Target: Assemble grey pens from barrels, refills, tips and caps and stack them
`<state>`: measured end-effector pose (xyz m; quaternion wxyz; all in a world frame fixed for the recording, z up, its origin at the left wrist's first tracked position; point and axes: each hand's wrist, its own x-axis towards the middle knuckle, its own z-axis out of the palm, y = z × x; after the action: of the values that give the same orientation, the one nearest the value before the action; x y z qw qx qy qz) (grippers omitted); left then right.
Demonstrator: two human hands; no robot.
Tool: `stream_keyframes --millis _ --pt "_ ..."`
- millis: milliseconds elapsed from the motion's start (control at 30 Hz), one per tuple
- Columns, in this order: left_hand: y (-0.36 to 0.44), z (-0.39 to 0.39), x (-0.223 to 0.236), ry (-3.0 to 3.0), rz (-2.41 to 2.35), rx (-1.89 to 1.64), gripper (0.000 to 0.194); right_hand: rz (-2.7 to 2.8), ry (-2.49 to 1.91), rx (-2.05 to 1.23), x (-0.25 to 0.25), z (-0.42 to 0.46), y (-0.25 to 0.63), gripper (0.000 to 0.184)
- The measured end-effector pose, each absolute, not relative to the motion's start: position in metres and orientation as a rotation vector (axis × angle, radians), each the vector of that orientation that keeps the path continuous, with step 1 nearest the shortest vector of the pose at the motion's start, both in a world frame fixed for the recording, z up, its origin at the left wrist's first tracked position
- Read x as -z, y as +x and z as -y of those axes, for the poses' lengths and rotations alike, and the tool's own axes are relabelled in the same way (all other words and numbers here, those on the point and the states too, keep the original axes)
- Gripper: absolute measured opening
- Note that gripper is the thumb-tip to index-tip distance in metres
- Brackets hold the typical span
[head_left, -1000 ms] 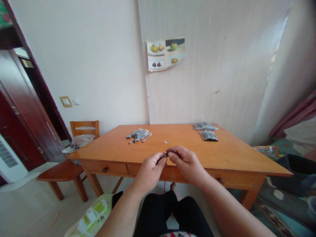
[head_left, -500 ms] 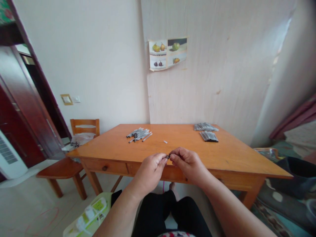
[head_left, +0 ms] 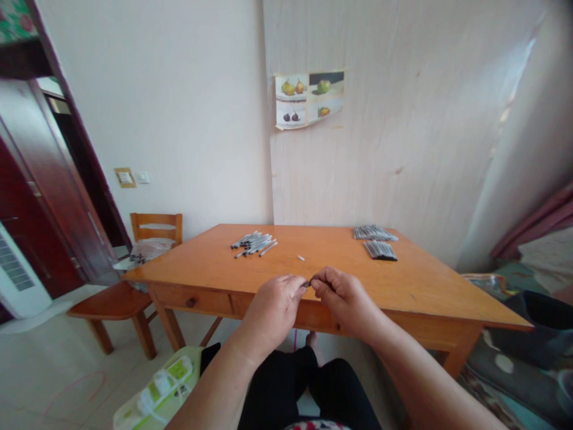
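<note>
My left hand [head_left: 276,307] and my right hand [head_left: 341,298] meet over the table's front edge, fingertips almost touching. Both are closed in a pinch around a small dark piece [head_left: 307,285]; most of it is covered by the fingers, so its kind does not show. Just beyond my hands a short white piece [head_left: 301,258] lies on the wooden table [head_left: 215,263]. A loose heap of clear pens with black ends [head_left: 254,243] lies farther left. On the right are two neat rows of pens, a back row [head_left: 373,232] and a front row [head_left: 380,250].
A wooden chair [head_left: 107,306] with a plastic bag [head_left: 152,248] on it stands at the table's left. A pale green container [head_left: 179,385] sits on the floor by my left arm. At the right stands a dark bin [head_left: 537,322]. The wall [head_left: 201,119] rises behind the table.
The view has shifted slightly, so the scene sits a little farther right. My hands stay pinched together at the small dark piece, with only a slight shift of the fingers.
</note>
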<state>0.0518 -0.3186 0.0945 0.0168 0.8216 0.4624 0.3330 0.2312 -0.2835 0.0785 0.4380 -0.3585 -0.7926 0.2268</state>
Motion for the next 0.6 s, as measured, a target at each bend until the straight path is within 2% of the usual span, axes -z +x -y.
stream_keyframes --millis 100,267,433,600 --pt "0.0527 0.3201 -0.0976 2.662 -1.503 -0.982 0.024 1.947 -0.894 -0.605 -0.0790 0.2835 0.2312 0.023" --pt "0.0563 0.3184 -0.0967 2.705 -1.552 -0.980 0.022 1.813 -0.903 -0.864 -0.0752 0.2801 0.2299 0.030" --pt "0.0580 0.3145 -0.0944 2.362 -1.339 -1.144 0.027 1.683 -0.832 -0.990 -0.0771 0.2771 0.2291 0.034" --pt "0.0563 0.3141 -0.0906 1.975 -1.179 -1.122 0.034 1.579 -0.764 -1.024 -0.0773 0.2761 0.2298 0.036"
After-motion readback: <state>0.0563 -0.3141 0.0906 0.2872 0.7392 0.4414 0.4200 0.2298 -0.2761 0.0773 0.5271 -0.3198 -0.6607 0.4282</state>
